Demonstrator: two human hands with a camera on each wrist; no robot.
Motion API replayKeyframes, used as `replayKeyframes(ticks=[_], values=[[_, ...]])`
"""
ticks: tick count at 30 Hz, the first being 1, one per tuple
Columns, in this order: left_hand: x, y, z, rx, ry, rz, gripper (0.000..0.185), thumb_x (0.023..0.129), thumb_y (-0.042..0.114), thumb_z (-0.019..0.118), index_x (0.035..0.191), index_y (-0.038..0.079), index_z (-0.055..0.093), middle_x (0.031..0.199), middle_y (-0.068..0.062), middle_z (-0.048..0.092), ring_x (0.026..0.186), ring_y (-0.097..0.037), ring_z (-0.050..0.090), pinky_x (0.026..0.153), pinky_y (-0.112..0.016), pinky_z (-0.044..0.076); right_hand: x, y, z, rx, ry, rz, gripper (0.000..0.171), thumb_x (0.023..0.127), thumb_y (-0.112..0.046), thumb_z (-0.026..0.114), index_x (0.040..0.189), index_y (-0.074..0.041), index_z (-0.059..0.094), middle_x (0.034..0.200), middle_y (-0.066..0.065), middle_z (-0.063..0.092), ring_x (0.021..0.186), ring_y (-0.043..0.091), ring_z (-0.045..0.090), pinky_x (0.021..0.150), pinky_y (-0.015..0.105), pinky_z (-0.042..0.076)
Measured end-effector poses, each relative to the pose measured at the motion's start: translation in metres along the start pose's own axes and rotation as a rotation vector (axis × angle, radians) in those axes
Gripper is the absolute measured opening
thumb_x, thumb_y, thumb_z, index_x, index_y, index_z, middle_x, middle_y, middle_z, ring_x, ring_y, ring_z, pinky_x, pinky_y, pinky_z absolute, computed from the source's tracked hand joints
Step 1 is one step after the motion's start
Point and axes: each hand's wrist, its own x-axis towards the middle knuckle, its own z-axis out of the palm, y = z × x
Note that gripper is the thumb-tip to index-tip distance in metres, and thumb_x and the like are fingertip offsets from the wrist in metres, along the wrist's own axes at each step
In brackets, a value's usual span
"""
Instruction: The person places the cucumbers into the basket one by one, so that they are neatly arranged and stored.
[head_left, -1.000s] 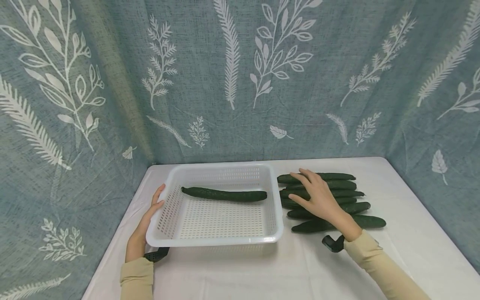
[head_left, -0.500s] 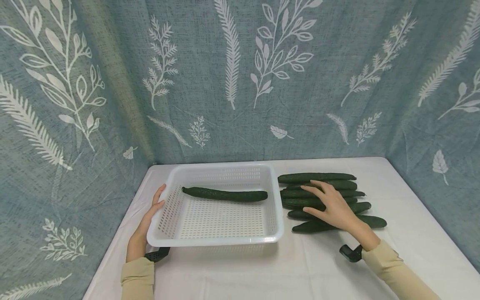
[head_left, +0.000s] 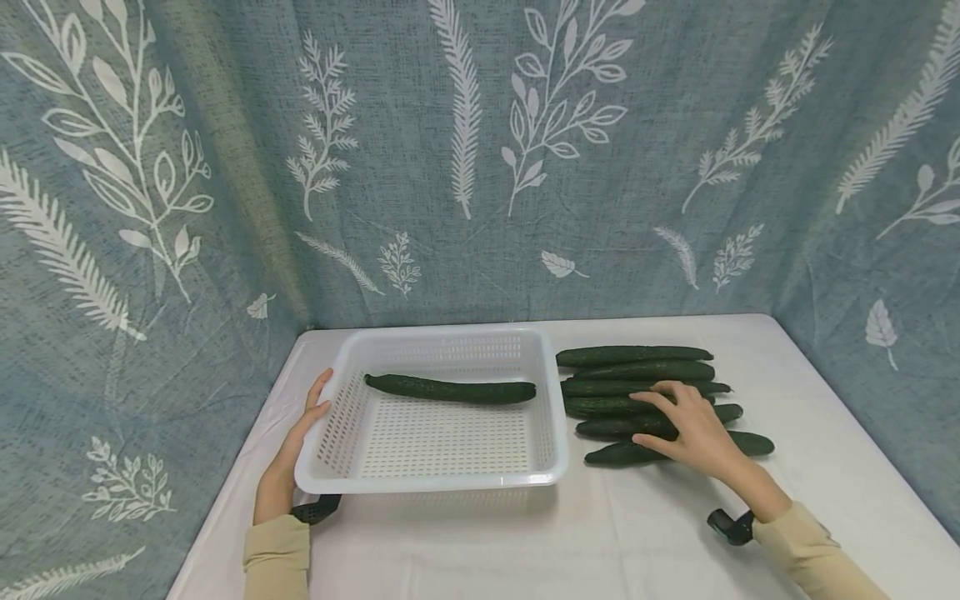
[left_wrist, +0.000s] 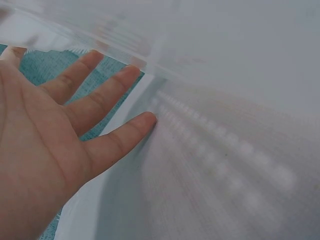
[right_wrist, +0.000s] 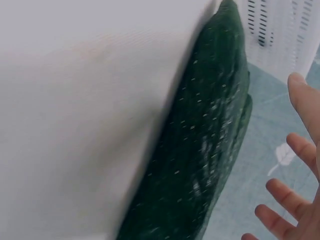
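Note:
A white perforated plastic basket (head_left: 427,485) stands on the left of the table, with one dark green cucumber (head_left: 450,390) lying crosswise in it. My left hand (head_left: 283,460) rests against the basket's left side; in the left wrist view its fingers (left_wrist: 107,97) are straight and spread. To the right of the basket, several cucumbers (head_left: 633,356) lie side by side. Over the nearer ones is my right hand (head_left: 697,433), fingers loosely bent and thumb apart, nothing held. The front cucumber (head_left: 621,454) looms large as the cucumber (right_wrist: 195,140) in the right wrist view.
A white cloth (head_left: 585,550) covers the table. Blue-green curtains (head_left: 480,250) with white leaf patterns hang behind it and on both sides. Each wrist wears a black camera mount (head_left: 731,527) beyond a beige sleeve (head_left: 813,546).
My right hand has moved right and toward the near side over the cucumbers, uncovering the far ones. The left hand, the basket and the cucumbers stay put.

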Motion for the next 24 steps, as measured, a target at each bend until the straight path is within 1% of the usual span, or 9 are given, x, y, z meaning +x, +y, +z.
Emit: replayKeyframes(ticks=[5,8,10,12,15,17,20,21,24], values=[[0.002,-0.003,-0.002,0.006,0.014,0.024,0.051,0.095,0.007,0.013,0.139,0.013,-0.014,0.14,-0.007,-0.006,0.131,-0.014,0.004,0.1,-0.016,0.017,-0.009,0.004,0.0,-0.013,-0.007,0.026,0.06,0.067,-0.051,0.067,0.119,-0.027,0.05,0.112,0.007,0.042,0.096,0.026,0.04,0.074,0.045,0.032],[0.004,-0.012,-0.011,-0.001,0.009,0.069,0.055,0.095,0.011,0.023,0.14,0.015,-0.009,0.138,0.004,0.005,0.125,-0.004,0.016,0.1,-0.017,0.017,-0.012,0.006,0.0,-0.033,-0.002,0.028,0.059,0.066,-0.051,0.068,0.117,-0.026,0.051,0.109,0.007,0.043,0.091,0.024,0.04,0.07,0.041,0.032],[0.01,-0.031,-0.029,-0.036,-0.014,0.107,0.063,0.093,0.018,0.036,0.141,0.017,-0.005,0.139,0.006,0.007,0.127,-0.005,0.015,0.104,-0.023,0.012,-0.015,0.008,0.0,-0.045,0.002,0.025,0.059,0.065,-0.05,0.069,0.115,-0.025,0.052,0.107,0.008,0.043,0.088,0.024,0.041,0.068,0.039,0.032],[0.021,-0.067,-0.065,-0.096,-0.068,0.16,0.064,0.091,0.017,0.039,0.141,0.019,-0.001,0.143,0.004,0.005,0.131,-0.01,0.012,0.106,-0.028,0.01,-0.018,0.01,0.001,-0.054,0.003,0.027,0.058,0.064,-0.049,0.07,0.114,-0.024,0.053,0.105,0.008,0.044,0.086,0.023,0.041,0.066,0.038,0.031],[0.037,-0.123,-0.121,-0.162,-0.126,0.195,0.059,0.092,0.01,0.033,0.141,0.022,0.002,0.145,0.003,0.005,0.131,-0.012,0.014,0.104,-0.027,0.017,-0.023,0.013,0.001,-0.06,0.003,0.033,0.056,0.063,-0.049,0.071,0.111,-0.024,0.054,0.103,0.009,0.044,0.086,0.023,0.041,0.065,0.037,0.03],[0.047,-0.151,-0.15,-0.203,-0.162,0.222,0.056,0.092,0.001,0.022,0.141,0.022,0.005,0.144,0.004,0.009,0.129,-0.01,0.021,0.099,-0.022,0.026,-0.027,0.014,0.001,-0.064,0.003,0.037,0.055,0.063,-0.05,0.07,0.11,-0.025,0.054,0.1,0.008,0.044,0.085,0.022,0.04,0.064,0.036,0.03],[0.051,-0.165,-0.166,-0.204,-0.171,0.215,0.056,0.092,-0.002,0.017,0.141,0.021,0.003,0.145,0.004,0.008,0.129,-0.01,0.022,0.097,-0.021,0.029,-0.031,0.017,0.001,-0.063,0.006,0.04,0.054,0.062,-0.05,0.071,0.107,-0.025,0.054,0.096,0.007,0.045,0.08,0.02,0.039,0.064,0.034,0.029],[0.05,-0.164,-0.165,-0.197,-0.161,0.204,0.056,0.092,0.0,0.018,0.141,0.02,0.001,0.146,0.002,0.004,0.131,-0.013,0.018,0.1,-0.024,0.025,-0.033,0.018,0.002,-0.065,0.007,0.042,0.053,0.062,-0.05,0.071,0.106,-0.025,0.055,0.095,0.007,0.045,0.078,0.019,0.038,0.064,0.033,0.029],[0.05,-0.157,-0.158,-0.201,-0.176,0.247,0.057,0.091,-0.002,0.018,0.141,0.018,0.003,0.146,0.001,0.008,0.131,-0.013,0.018,0.1,-0.023,0.026,-0.037,0.019,0.002,-0.068,0.011,0.048,0.052,0.061,-0.049,0.072,0.104,-0.025,0.055,0.092,0.005,0.045,0.074,0.018,0.037,0.064,0.032,0.028]])
